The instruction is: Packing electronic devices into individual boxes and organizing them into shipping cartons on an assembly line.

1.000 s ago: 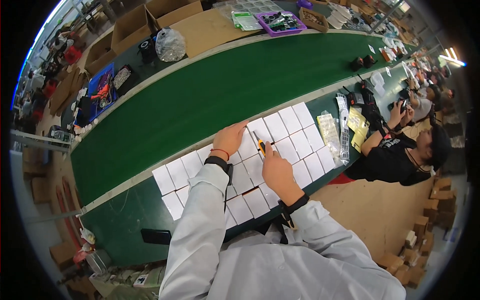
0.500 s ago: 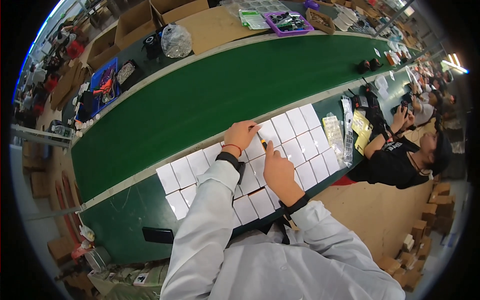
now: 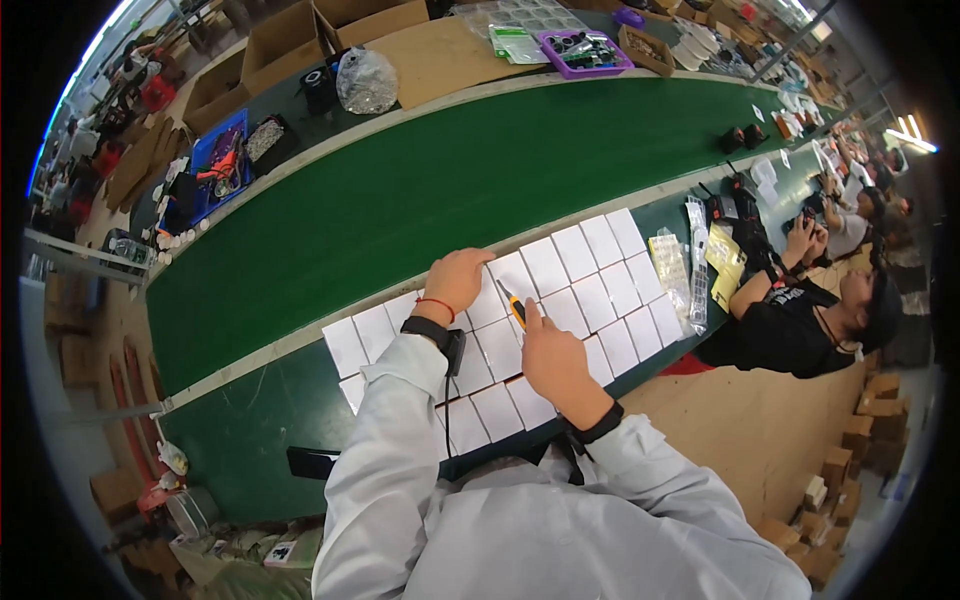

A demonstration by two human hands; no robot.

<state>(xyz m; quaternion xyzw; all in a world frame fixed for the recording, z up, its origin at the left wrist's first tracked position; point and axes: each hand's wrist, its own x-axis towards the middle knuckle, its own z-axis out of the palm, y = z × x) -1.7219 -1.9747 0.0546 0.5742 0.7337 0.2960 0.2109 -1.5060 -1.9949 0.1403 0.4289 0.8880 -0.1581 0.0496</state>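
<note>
Flat white rectangular boxes (image 3: 545, 265) lie side by side in rows on the green worktable. In my right hand (image 3: 557, 362) is a yellow-and-black utility knife (image 3: 517, 308), closed in my fingers. Its thin blade points up and left over a box in the far row. My left hand (image 3: 458, 280) rests on the far row, left of the blade, fingers stretched toward a box's far edge; its underside is hidden. A red cord (image 3: 436, 303) and a black band circle my left wrist, and a small black device with a cable hangs beside it.
A wide green conveyor belt (image 3: 400, 200) runs beyond the boxes. At the table's left lies a black phone (image 3: 312, 462). To the right are plastic packs (image 3: 672, 265) and a person in black (image 3: 800, 330). Across the belt stand a purple tray (image 3: 585, 55) and a blue tray (image 3: 220, 165).
Both hands have shifted left along the boxes, the left hand farther. The knife has turned and moved left with the right hand, and its blade now shows. The view has shifted slightly.
</note>
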